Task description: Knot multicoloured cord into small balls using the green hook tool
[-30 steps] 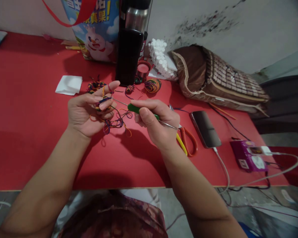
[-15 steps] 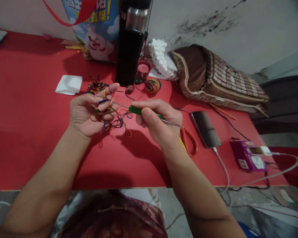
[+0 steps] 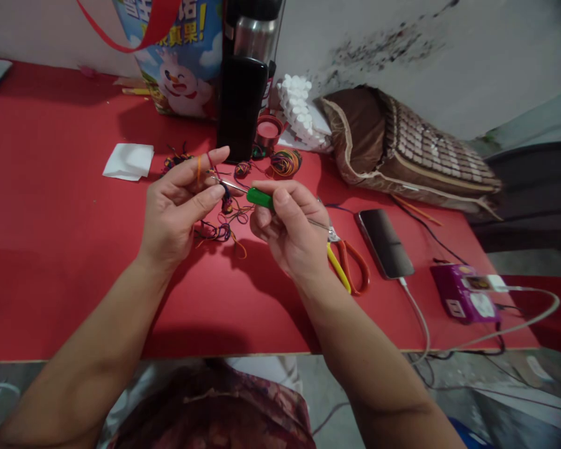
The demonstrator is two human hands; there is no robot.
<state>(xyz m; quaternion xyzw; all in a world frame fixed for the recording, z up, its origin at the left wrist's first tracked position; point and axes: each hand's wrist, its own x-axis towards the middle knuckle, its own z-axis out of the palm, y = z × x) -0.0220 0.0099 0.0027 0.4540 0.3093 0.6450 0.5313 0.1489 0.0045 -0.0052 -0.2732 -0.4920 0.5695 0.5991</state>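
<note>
My right hand (image 3: 302, 231) grips a crochet hook (image 3: 260, 197) by its green handle, the metal shaft pointing left. Between the thumb and fingers of my left hand (image 3: 171, 209) is a small dark crochet piece (image 3: 227, 201) with multicoloured stitches. Orange and dark red yarn loops round my raised left index finger. At the crochet piece the hook's tip meets the yarn; whether it passes through a stitch I cannot tell. Loose yarn (image 3: 220, 233) lies tangled on the table below. Behind my left fingers is a partly hidden multicoloured yarn bundle (image 3: 171, 163).
Yarn balls (image 3: 286, 163) lie beyond my hands, near an upright black phone (image 3: 241, 109). Pliers (image 3: 348, 268) with red and yellow handles lie beside my right wrist. Farther right are a charging phone (image 3: 386, 243), a purple box (image 3: 465, 293) and a brown cushion (image 3: 416, 149).
My left hand has turned and moved right, its thumb now over the crochet piece. The hook has tilted slightly, and my right hand has shifted a little left and down, uncovering more of the pliers.
</note>
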